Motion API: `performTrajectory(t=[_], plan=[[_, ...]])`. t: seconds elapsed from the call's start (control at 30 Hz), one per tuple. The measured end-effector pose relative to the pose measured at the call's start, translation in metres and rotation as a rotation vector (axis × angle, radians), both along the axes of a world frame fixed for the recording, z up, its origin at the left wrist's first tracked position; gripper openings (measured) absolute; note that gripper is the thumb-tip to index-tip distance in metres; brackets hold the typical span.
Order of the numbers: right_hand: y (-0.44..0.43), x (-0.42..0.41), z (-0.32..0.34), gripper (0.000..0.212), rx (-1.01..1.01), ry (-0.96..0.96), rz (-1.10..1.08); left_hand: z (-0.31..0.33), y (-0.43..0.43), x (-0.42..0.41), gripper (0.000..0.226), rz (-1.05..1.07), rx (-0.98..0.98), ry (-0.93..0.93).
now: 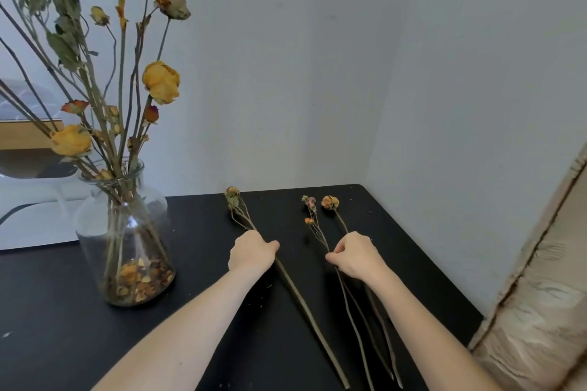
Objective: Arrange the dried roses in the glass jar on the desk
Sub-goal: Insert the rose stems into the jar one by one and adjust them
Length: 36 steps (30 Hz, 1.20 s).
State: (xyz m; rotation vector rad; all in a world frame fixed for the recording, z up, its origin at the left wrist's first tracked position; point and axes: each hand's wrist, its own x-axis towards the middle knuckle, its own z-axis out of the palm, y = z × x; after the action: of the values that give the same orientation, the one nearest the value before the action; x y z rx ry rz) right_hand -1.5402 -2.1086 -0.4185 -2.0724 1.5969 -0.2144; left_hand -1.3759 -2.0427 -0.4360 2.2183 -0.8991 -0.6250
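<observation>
Left hand [251, 249] clenched on single rose [233, 195]; right hand [354, 253] pinching stems of two roses [320, 209], all on tabletop [197, 232]; jar [124, 235] left.

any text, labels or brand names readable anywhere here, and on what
None. The glass jar bears no label, the black desk and the wall are unmarked, and the brown wrapped thing at the right shows no print.
</observation>
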Motion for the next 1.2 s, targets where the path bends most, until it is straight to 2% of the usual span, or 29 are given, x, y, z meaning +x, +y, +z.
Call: performTrajectory(t=[0.27, 0.47, 0.87, 1.03, 1.2], plan=[[0.0, -0.002, -0.002, 0.018, 0.031, 0.012, -0.014, 0.009, 0.006, 0.0, 0.035, -0.104, -0.175, 0.039], [0.0, -0.006, -0.001, 0.02, -0.016, -0.013, -0.031, 0.023, 0.018, -0.001, 0.015, -0.136, -0.342, 0.147], [0.014, -0.005, 0.04, 0.016, -0.216, -0.16, 0.009, 0.078, 0.081, 0.0, 0.01, -0.249, -0.707, 0.124], [0.038, 0.018, 0.063, 0.012, -0.253, -0.268, 0.098, 0.116, 0.127, 0.009, 0.013, -0.32, -0.876, -0.081], [0.064, 0.043, 0.075, 0.016, -0.267, -0.389, 0.18, 0.158, 0.17, 0.031, 0.017, -0.24, -1.027, -0.278]])
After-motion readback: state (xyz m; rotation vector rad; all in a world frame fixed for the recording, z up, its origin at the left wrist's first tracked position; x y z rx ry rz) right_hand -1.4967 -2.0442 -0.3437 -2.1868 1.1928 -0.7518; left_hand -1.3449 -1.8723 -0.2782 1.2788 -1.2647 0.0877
